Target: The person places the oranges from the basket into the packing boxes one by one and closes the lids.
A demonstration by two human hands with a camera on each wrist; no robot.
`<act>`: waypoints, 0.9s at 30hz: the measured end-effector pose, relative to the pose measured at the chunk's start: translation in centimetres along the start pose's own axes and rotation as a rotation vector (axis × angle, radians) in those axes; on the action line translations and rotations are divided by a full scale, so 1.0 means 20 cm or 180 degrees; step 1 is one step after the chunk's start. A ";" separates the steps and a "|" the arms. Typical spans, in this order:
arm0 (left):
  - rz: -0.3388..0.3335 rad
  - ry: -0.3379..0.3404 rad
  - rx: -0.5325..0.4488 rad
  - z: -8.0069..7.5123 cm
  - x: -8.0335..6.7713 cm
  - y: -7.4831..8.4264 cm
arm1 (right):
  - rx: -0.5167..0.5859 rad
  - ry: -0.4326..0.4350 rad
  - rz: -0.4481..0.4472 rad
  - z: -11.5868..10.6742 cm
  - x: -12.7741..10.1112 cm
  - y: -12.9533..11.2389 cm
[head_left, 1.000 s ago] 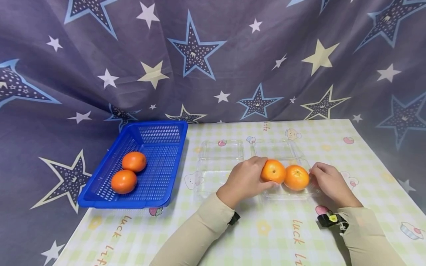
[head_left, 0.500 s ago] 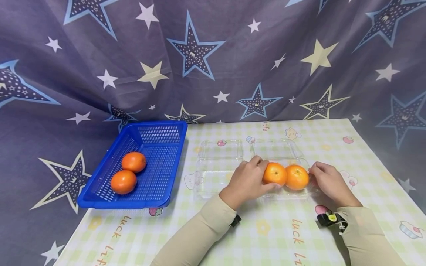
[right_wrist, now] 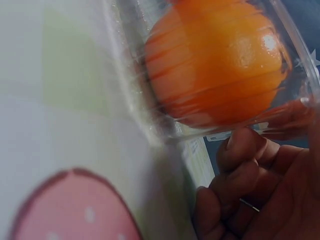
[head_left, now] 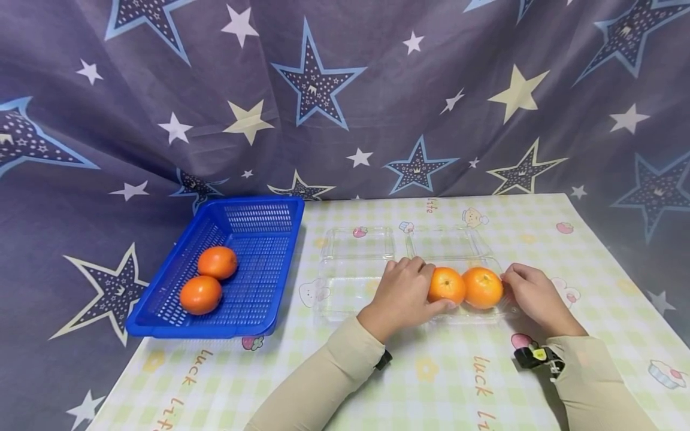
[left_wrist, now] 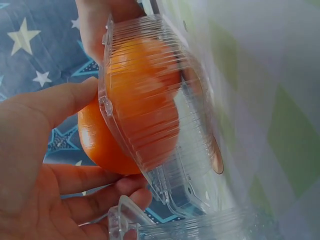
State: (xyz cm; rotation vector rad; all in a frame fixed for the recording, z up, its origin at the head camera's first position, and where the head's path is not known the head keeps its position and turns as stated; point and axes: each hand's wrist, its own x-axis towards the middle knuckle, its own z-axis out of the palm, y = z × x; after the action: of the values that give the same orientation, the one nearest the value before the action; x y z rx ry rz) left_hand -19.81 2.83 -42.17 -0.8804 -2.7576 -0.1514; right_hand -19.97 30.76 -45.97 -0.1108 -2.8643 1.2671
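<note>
My left hand [head_left: 404, 293] curls its thumb and fingers round an orange [head_left: 447, 285] that sits low in the right clear plastic clamshell box [head_left: 466, 319]. Pressed up against it on the right is a second orange [head_left: 483, 288]. My right hand [head_left: 533, 296] pinches the right rim of that box. Through the ribbed wall [left_wrist: 165, 55] in the left wrist view, both oranges show side by side, with my left thumb over the rim. The right wrist view has the right-hand orange [right_wrist: 215, 65] behind the plastic and my curled right fingers [right_wrist: 240, 155] at the rim.
Left of the box lies another clear clamshell box [head_left: 345, 293], its lid folded back. A blue plastic basket [head_left: 269, 251] at the table's left holds two more oranges [head_left: 201, 294]. A star-patterned curtain [head_left: 345, 90] hangs behind the checked tablecloth [head_left: 426, 383].
My left hand and its orange have moved slightly right and down into the box, closer against the other orange. The right hand has stayed at the rim.
</note>
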 end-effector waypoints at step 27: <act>-0.0142 -0.0204 0.0030 0.04 -0.01 0.01 | -0.0024 -0.0019 0.0010 0.00 0.00 0.00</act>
State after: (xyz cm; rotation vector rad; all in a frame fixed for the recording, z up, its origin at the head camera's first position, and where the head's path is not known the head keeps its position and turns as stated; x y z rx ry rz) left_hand -19.82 3.02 -43.04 -0.8356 -2.8362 -0.1199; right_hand -19.92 30.76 -46.09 -0.1119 -2.8753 1.2595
